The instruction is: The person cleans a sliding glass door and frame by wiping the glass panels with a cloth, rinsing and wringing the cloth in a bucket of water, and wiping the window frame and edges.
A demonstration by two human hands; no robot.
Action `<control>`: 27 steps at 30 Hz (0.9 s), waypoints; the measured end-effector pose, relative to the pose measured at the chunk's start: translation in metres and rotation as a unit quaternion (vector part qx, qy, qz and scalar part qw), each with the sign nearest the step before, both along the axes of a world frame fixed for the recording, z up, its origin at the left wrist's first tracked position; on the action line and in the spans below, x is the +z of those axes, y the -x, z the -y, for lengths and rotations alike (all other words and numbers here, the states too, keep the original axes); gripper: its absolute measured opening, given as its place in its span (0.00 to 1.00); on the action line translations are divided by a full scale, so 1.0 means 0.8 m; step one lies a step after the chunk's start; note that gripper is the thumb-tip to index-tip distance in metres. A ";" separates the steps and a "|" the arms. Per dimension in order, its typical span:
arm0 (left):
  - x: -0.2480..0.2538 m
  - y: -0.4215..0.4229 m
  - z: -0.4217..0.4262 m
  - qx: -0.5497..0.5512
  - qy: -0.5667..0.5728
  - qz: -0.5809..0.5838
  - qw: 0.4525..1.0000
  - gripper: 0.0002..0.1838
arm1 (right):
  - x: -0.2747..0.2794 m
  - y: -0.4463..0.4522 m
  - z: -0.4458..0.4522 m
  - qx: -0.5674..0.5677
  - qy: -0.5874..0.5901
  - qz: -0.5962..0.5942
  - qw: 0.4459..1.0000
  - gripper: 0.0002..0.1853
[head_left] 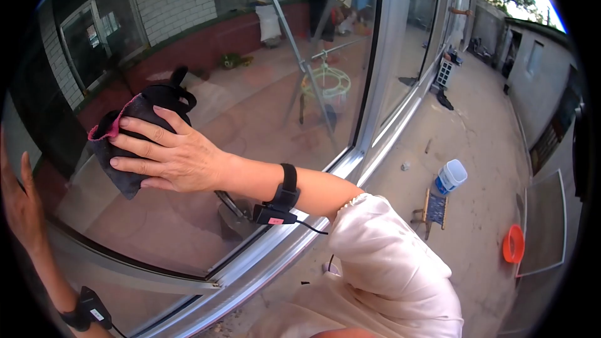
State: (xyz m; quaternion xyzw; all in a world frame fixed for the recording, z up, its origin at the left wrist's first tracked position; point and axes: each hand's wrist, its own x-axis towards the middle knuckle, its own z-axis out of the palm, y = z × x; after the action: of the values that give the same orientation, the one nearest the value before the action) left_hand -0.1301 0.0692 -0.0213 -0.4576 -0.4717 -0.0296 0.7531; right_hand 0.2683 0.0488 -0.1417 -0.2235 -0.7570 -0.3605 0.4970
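My right hand presses a dark grey cloth with a pink edge against the window glass. Its fingers lie across the bunched cloth, and a black strap with a small cabled box sits on the wrist. At the far left my left hand is raised by the window's left part, fingers pointing up and thumb apart. Part of it is cut off by the view's edge, and I cannot tell whether it touches the glass.
A metal window frame runs beside me. On the ground at the right stand a small stool, a white and blue bucket and an orange basin. A framed screen leans there. A person and a metal rack show in the glass.
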 end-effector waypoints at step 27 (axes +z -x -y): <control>0.036 -0.172 0.089 -0.317 0.029 0.058 0.946 0.33 | 0.019 -0.379 -0.073 -0.232 -0.016 -0.344 0.910 0.34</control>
State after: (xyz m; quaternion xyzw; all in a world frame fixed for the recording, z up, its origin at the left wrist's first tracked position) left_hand 0.0072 -0.0017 0.0079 -0.6028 -0.3456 -0.2800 0.6624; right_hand 0.5715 0.1075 -0.1268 -0.4947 -0.4605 -0.3782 0.6326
